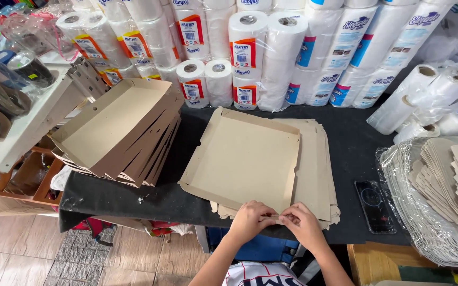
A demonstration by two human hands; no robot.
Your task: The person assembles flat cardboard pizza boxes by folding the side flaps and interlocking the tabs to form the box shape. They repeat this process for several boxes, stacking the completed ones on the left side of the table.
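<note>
black table (356, 148) (tiled floor (38, 249) below)

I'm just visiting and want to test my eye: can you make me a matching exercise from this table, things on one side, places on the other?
Things:
1. phone
2. stack of folded trays
3. paper rolls
4. flat cardboard sheet

Places:
A. along the back of the table
B. under both hands, left hand and right hand
C. left end of the table
D. right of the flat sheets

Pairs: 1-D, 2-C, 3-A, 4-B
</note>
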